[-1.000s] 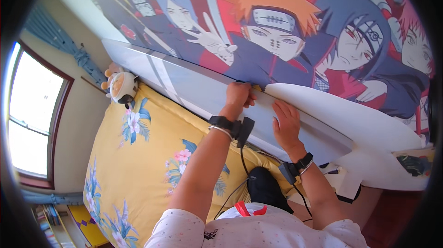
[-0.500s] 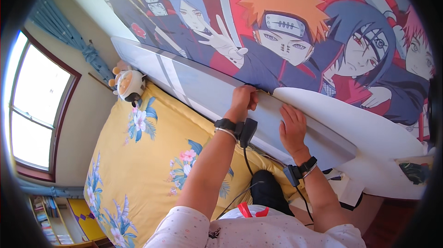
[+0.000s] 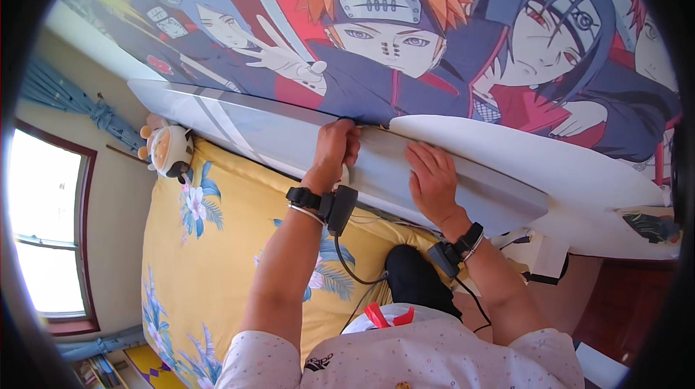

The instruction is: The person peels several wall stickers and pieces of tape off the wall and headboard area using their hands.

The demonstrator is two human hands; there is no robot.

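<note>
My left hand (image 3: 336, 151) is closed at the top edge of the grey headboard (image 3: 384, 164), right where it meets the lower edge of the mural (image 3: 362, 95). Its fingertips are curled in, and what they pinch, if anything, is hidden. A small whitish thing (image 3: 342, 176) shows just under this hand; its kind is unclear. My right hand (image 3: 433, 180) lies on the headboard's face to the right, fingers stretched toward the top edge and holding nothing. A dark band with a black box (image 3: 337, 209) is strapped to my left wrist, and a similar box (image 3: 446, 257) to my right.
A bed with a yellow flowered cover (image 3: 217, 258) lies below and left. A plush toy (image 3: 171, 150) sits at its far corner, near a window (image 3: 47, 229) and blue curtain (image 3: 108, 117). A white curved panel (image 3: 492, 146) rises at right. Cables hang from both wrists.
The whole view has shifted, so the mural and headboard appear further left and higher. Both hands keep nearly the same places on the headboard. The whitish thing now shows under my left hand.
</note>
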